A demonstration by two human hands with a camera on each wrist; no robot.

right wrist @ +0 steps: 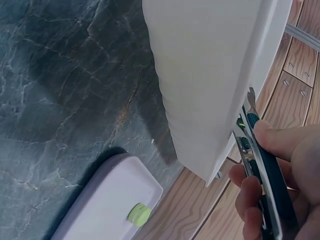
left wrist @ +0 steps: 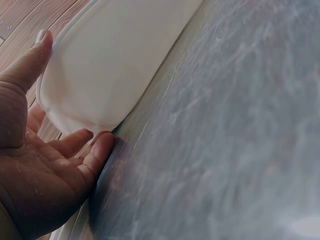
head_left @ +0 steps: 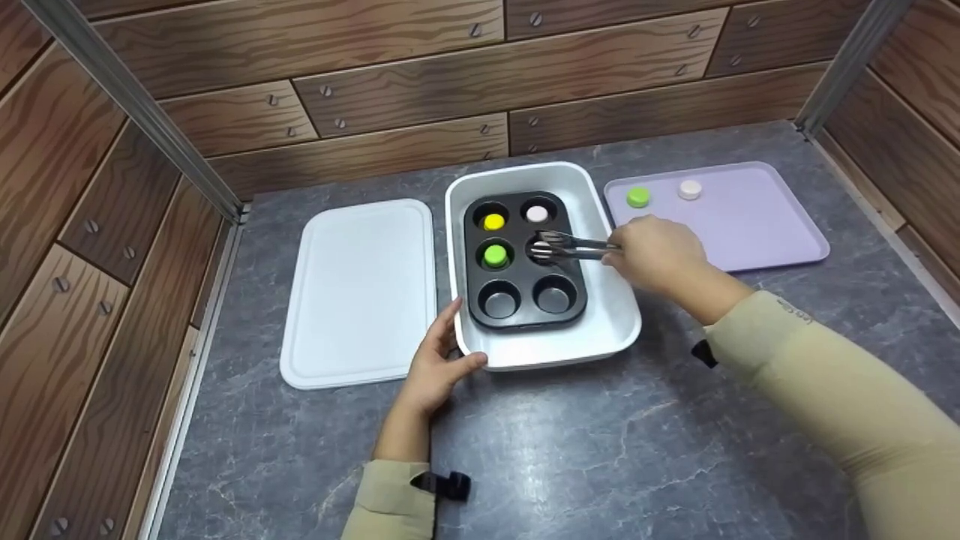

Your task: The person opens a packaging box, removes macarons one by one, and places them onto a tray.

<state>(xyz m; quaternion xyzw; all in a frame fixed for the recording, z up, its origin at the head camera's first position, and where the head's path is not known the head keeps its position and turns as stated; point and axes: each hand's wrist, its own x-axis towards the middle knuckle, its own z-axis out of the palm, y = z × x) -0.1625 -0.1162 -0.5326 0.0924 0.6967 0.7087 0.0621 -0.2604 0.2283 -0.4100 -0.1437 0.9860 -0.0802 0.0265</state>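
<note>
My right hand (head_left: 660, 251) grips a pair of tongs (head_left: 581, 247) with dark handles. The metal tips reach into the right middle cup of a black muffin tin (head_left: 517, 295), at a small round whitish piece (head_left: 541, 250); whether they pinch it, I cannot tell. A yellow piece (head_left: 493, 222), a pink one (head_left: 537, 214) and a green one (head_left: 495, 256) sit in other cups, while the two nearest cups hold nothing. The tin lies inside a white rectangular tub (head_left: 540, 349). At its near left corner, my left hand (head_left: 435, 375) touches it with thumb and fingers spread.
Right of the tub lies a lilac tray (head_left: 757, 225), bearing a green piece (head_left: 638, 197) and a white piece (head_left: 690, 190). A flat white lid (head_left: 364, 292) is on the left. Wood-patterned walls (head_left: 405, 82) enclose the dark marbled table (head_left: 570, 457) at the back and sides.
</note>
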